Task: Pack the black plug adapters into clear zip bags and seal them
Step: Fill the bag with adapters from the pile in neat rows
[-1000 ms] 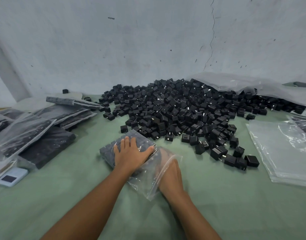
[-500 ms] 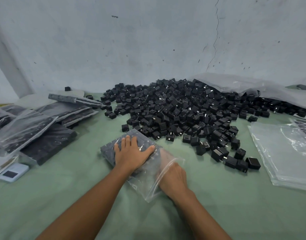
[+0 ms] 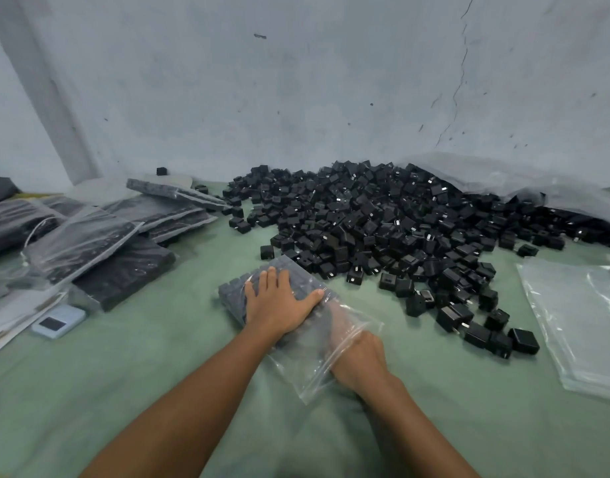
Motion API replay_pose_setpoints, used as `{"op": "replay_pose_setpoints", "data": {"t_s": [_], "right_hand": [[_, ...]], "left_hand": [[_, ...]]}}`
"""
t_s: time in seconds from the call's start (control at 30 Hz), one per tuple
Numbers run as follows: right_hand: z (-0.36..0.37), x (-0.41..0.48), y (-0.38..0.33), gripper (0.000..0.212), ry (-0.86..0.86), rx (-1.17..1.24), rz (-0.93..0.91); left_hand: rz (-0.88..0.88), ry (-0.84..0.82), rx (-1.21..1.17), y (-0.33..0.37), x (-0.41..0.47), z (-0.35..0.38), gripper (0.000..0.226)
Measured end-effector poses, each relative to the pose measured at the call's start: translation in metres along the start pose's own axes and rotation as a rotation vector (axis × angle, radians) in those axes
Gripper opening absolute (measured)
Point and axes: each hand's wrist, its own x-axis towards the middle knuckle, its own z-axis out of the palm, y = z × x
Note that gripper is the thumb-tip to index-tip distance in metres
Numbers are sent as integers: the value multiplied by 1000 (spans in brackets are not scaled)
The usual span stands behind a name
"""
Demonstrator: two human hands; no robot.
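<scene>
At six o'clock of the loose adapter pile (image 3: 400, 229), the clear zip bag (image 3: 298, 372) lies under your left hand (image 3: 279, 305), grip wide and flat on the packed plug adapters (image 3: 233, 298); press evenly while your right hand (image 3: 358, 360), grip unreadable inside the mouth, squares the rows.

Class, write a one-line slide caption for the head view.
Left hand presses a filled zip bag flat; right hand reaches into its open end, beside the heap of black plug adapters.

A pale blue device (image 3: 58, 321) lies on green cloth (image 3: 124, 391) below a cracked grey wall (image 3: 296, 98).
</scene>
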Motion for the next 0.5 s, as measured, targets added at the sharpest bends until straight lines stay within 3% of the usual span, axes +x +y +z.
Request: {"op": "replay_pose_setpoints", "data": {"t_s": [0.1, 0.27, 0.3, 0.37, 0.4, 0.5], "right_hand": [[4, -2, 0, 47, 14, -72, 6], [-8, 6, 0, 19, -116, -153, -67], [-12, 5, 0, 17, -73, -192, -93], [-11, -2, 0, 38, 3, -327, -128], [-8, -3, 0, 38, 17, -361, -119], [0, 0, 3, 6, -115, -257, -96]], "left_hand": [[2, 1, 0, -1, 0, 2, 121], [-5, -13, 2, 0, 2, 0, 122], [-7, -20, 3, 0, 2, 0, 121], [-8, -21, 8, 1, 0, 0, 119], [-8, -20, 11, 2, 0, 0, 118], [-8, -25, 1, 2, 0, -1, 116]]}}
